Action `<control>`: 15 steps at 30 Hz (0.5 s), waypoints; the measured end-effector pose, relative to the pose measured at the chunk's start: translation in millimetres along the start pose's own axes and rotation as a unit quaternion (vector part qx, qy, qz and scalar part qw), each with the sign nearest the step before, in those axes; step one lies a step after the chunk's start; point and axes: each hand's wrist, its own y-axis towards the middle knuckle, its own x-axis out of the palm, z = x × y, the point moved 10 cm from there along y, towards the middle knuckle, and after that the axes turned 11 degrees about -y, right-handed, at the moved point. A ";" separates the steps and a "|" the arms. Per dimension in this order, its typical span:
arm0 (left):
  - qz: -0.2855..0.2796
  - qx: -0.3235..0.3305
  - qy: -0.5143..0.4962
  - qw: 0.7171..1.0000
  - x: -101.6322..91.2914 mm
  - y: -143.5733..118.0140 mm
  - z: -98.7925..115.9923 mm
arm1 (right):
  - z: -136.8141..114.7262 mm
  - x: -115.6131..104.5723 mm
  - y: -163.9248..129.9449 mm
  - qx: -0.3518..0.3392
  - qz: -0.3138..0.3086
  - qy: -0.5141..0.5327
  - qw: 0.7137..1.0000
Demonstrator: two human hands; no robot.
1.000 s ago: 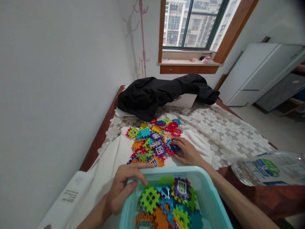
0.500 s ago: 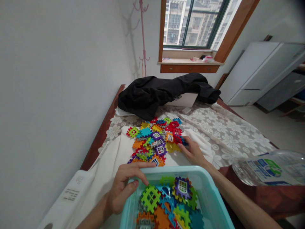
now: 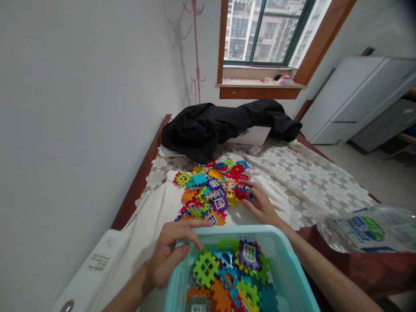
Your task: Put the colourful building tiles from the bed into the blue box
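A light-blue plastic bin point(image 3: 294, 260) stands close in front of me with toothed plastic building tiles in it, such as a lime-green tile point(image 3: 206, 268) and a purple tile with a white window point(image 3: 249, 255). My left hand point(image 3: 173, 249) grips the bin's far left rim, one finger stretched along the outside and another reaching inside near the lime-green tile. Beyond the bin lies a heap of colourful building tiles point(image 3: 198, 180). My right hand point(image 3: 264, 207) is at the heap's right side, its fingers and thumb around the edge of a red building tile point(image 3: 241, 193).
A white cloth point(image 3: 156, 216) lies under the heap, over a floral tablecloth point(image 3: 302, 182). Black fabric point(image 3: 224, 123) covers a white box at the back. A clear plastic bottle point(image 3: 367, 229) lies at right, a white device point(image 3: 92, 268) at left.
My right hand has shifted slightly right, and its fingers have spread around the red building tile, showing more of it. My left hand has stayed on the bin's rim.
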 end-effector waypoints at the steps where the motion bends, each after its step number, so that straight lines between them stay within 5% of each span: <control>1: 0.001 0.000 0.002 1.000 -0.1 -0.1 0.2 | 0.2 1.6 0.1 0.000 -0.006 -0.006 1.000; 9: -0.001 0.004 0.007 1.000 -0.8 -1.9 -1.3 | 16.5 9.9 -1.8 0.049 -0.030 -0.059 0.997; 15: 0.000 0.007 0.010 1.000 -1.1 -1.6 -0.6 | 29.4 4.8 -3.7 0.077 0.007 -0.085 0.993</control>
